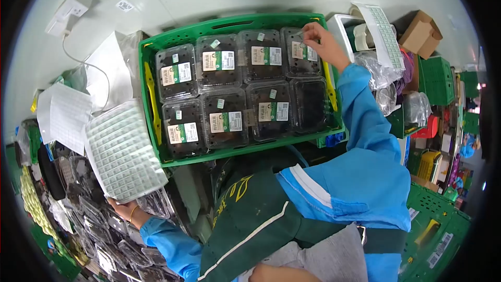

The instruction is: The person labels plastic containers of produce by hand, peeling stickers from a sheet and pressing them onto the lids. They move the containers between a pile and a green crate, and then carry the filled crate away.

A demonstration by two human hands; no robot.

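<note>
A green crate (245, 152) holds two rows of clear lidded boxes with dark contents. Most boxes, such as the upper-left box (176, 73), carry a large white-and-green label and a small green sticker. Over the top-right box (301, 68), which has a large label, my right hand (320, 40) is held with thumb and fingers pinched; anything between them is too small to name. The lower-right box (309, 105) shows no label. At the lower left, my left hand (125, 210) grips the bottom edge of a sheet of small stickers (123, 149).
Stacked clear plastic boxes (104, 230) lie at the lower left. White papers (65, 112) are beside the sticker sheet. A white bin with a sticker strip (383, 34), a cardboard box (420, 34) and plastic bags stand right of the crate. Another green crate (433, 230) is lower right.
</note>
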